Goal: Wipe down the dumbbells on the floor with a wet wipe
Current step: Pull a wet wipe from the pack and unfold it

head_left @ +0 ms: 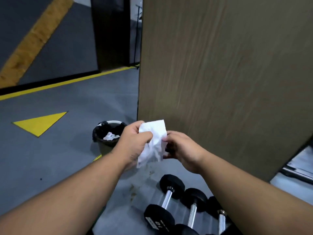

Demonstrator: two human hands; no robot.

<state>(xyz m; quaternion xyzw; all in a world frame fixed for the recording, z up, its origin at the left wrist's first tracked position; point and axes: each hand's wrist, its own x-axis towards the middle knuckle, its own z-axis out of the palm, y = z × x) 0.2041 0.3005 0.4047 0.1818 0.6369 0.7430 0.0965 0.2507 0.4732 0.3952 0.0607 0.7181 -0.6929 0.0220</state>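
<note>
Grey floor (59, 158), yellow markings; wooden panel (220, 73) right. Dumbbells (169, 199): three, near. Bin (105, 141): one, far left. Wipe (153, 141): one, pinched between left hand (133, 143) and right hand (182, 148).

1. Both bare forearms reach forward from the lower corners of the view and converge toward the middle, hands held close together in the air.
2. The left hand (135, 141) is seen from its back, thumb lying across the front of a white wet wipe (155, 141) and fingers curled behind it, pinching its upper part.
3. The right hand (181, 148) faces the left, its fingers curled onto the wipe's right edge.
4. The two wrists are slightly bent inward.
</note>
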